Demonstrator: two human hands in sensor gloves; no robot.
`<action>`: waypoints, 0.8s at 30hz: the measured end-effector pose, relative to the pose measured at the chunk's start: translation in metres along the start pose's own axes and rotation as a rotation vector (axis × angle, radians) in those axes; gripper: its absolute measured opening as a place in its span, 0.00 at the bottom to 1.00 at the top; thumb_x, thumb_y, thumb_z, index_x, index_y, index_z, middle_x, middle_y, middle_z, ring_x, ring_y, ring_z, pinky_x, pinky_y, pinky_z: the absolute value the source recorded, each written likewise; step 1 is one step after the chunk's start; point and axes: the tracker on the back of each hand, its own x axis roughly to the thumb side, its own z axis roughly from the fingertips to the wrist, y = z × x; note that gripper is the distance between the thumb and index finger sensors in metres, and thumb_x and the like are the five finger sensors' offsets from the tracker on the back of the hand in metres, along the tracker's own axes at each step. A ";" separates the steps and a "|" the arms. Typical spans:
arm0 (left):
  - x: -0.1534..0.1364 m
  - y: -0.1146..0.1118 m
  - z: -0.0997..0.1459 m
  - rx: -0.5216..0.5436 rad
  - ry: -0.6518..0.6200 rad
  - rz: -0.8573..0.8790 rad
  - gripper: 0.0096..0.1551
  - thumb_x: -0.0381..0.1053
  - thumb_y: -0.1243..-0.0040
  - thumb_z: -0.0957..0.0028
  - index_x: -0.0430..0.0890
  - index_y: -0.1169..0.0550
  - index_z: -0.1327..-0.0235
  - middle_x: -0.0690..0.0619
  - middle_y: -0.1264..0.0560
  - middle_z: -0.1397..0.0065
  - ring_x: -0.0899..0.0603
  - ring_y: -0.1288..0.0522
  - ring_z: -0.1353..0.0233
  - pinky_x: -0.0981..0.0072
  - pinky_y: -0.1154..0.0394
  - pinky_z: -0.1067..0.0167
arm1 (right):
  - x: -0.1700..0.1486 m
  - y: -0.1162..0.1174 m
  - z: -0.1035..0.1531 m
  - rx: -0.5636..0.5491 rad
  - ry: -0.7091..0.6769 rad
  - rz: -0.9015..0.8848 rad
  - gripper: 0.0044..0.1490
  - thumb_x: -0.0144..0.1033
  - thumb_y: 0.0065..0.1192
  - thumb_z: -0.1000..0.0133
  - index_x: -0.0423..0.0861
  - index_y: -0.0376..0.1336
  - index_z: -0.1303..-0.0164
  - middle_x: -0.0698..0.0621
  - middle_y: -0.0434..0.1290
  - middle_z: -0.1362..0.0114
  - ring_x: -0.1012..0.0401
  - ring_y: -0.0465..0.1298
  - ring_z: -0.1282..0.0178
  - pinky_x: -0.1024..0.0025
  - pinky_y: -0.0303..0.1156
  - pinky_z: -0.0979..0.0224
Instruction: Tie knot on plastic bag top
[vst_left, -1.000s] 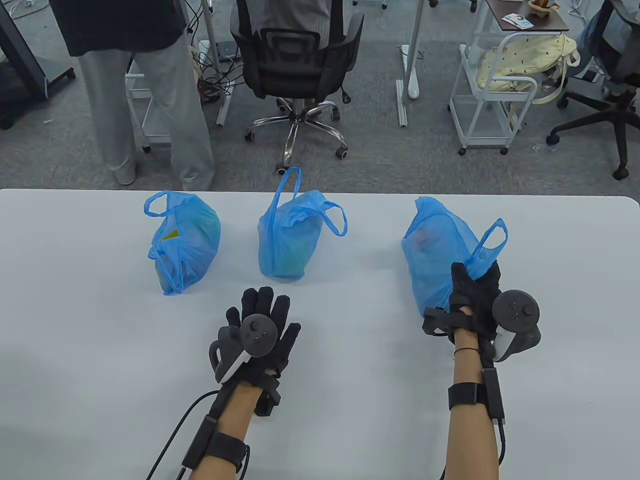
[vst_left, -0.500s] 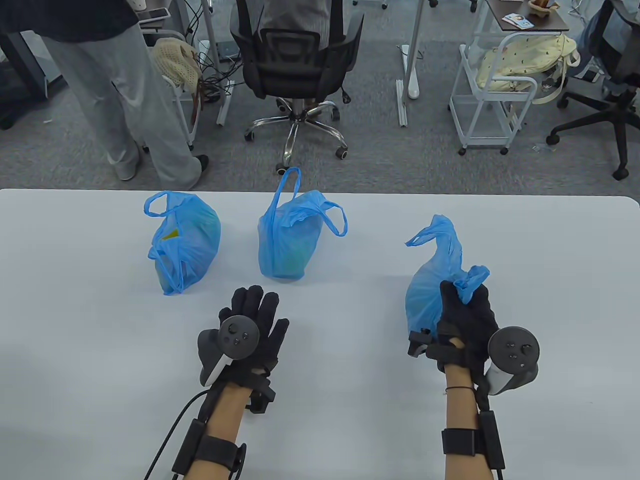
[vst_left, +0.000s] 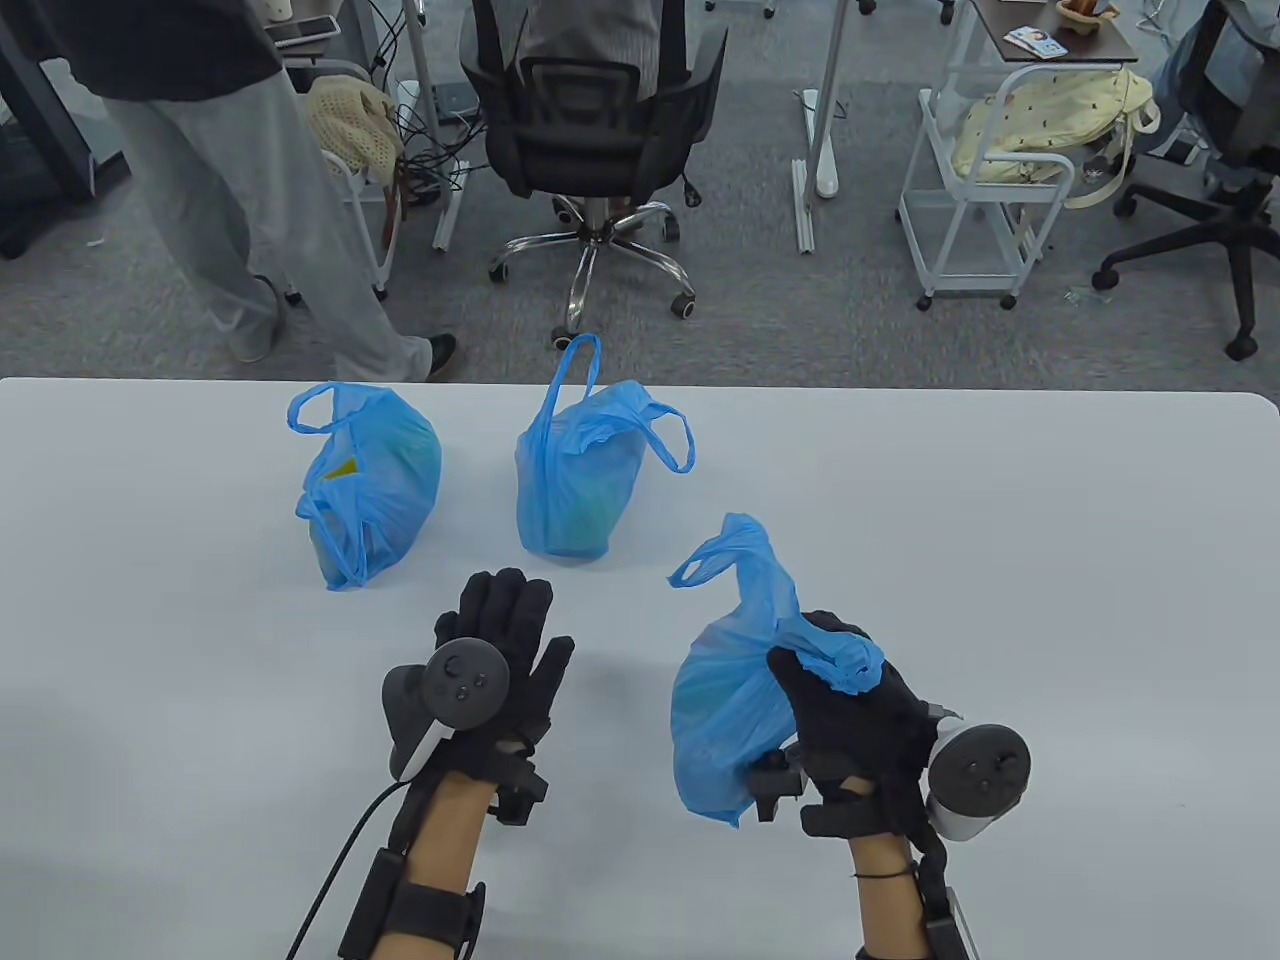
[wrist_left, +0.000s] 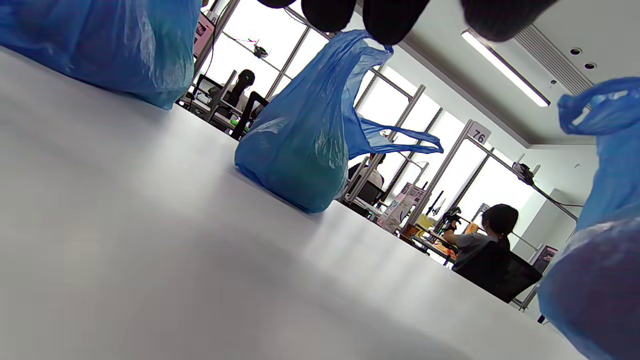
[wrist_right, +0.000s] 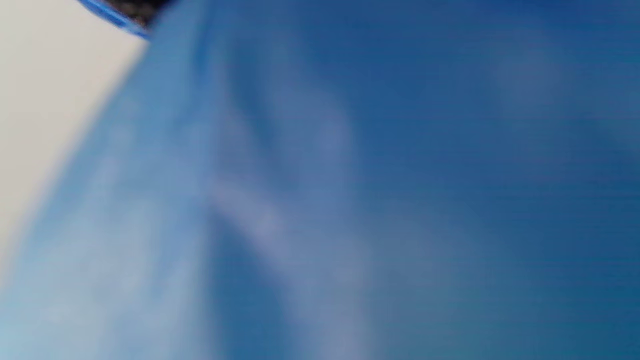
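My right hand (vst_left: 850, 710) grips one handle of a filled blue plastic bag (vst_left: 715, 720) and holds the bag near the table's front, right of centre. The bag's other handle (vst_left: 735, 555) sticks up loose. The bag fills the right wrist view (wrist_right: 350, 200) as a blur and shows at the right edge of the left wrist view (wrist_left: 595, 280). My left hand (vst_left: 500, 650) lies flat and open on the white table (vst_left: 150, 700), empty, left of the held bag.
Two more filled blue bags with loose handles stand further back: one at the left (vst_left: 365, 480) and one at the centre (vst_left: 580, 475), the latter also in the left wrist view (wrist_left: 305, 145). A chair (vst_left: 590, 110) and a walking person (vst_left: 220, 180) are beyond the table's far edge.
My right hand has pulled the bag from the right side of the table toward the front and centre. My left hand has drawn back slightly. The person behind the table has walked.
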 end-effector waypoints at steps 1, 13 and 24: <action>-0.001 -0.002 0.000 -0.017 -0.001 0.016 0.38 0.70 0.59 0.44 0.61 0.43 0.20 0.54 0.50 0.10 0.38 0.55 0.12 0.29 0.55 0.25 | 0.002 0.003 0.000 0.033 -0.015 -0.005 0.22 0.34 0.77 0.53 0.46 0.73 0.49 0.45 0.79 0.49 0.46 0.85 0.46 0.38 0.70 0.34; -0.009 -0.011 -0.005 -0.137 0.025 0.083 0.47 0.68 0.45 0.46 0.57 0.50 0.19 0.53 0.52 0.10 0.36 0.53 0.12 0.27 0.54 0.25 | 0.008 0.025 0.000 0.239 -0.101 -0.011 0.21 0.30 0.79 0.54 0.50 0.74 0.51 0.46 0.80 0.46 0.46 0.84 0.41 0.39 0.68 0.30; -0.009 -0.005 -0.005 -0.063 0.001 0.030 0.55 0.65 0.33 0.51 0.60 0.52 0.20 0.56 0.50 0.10 0.36 0.47 0.12 0.26 0.50 0.24 | 0.014 0.043 0.004 0.358 -0.166 -0.007 0.20 0.29 0.79 0.56 0.53 0.76 0.53 0.48 0.80 0.45 0.47 0.84 0.39 0.41 0.68 0.29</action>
